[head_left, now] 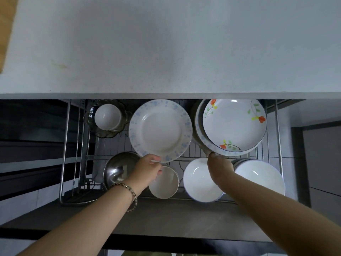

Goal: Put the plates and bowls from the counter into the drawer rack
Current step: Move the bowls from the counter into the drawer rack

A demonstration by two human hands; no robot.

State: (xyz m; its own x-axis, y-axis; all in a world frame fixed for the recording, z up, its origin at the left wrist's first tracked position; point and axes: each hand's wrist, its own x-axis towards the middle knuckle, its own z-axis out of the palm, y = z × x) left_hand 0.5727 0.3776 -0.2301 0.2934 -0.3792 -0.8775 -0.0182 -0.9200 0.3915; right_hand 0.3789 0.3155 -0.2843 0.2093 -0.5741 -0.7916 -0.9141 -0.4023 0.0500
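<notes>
One blue-speckled plate point(160, 130) flanks one orange-flowered plate point(234, 124).

A pale grey speckled stone countertop point(166, 43) fills the top, a light brown wooden board point(5, 24) at its left corner, pale grey floor tiles point(324, 209) below right.

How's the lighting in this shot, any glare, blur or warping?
Head view: glare washes out the large white bowl at far right; small highlights sit on the flowered plate and steel bowl; the right hand looks slightly soft; deep shadow lies left of the rack, whose posts lean outward from wide-angle distortion.
</notes>
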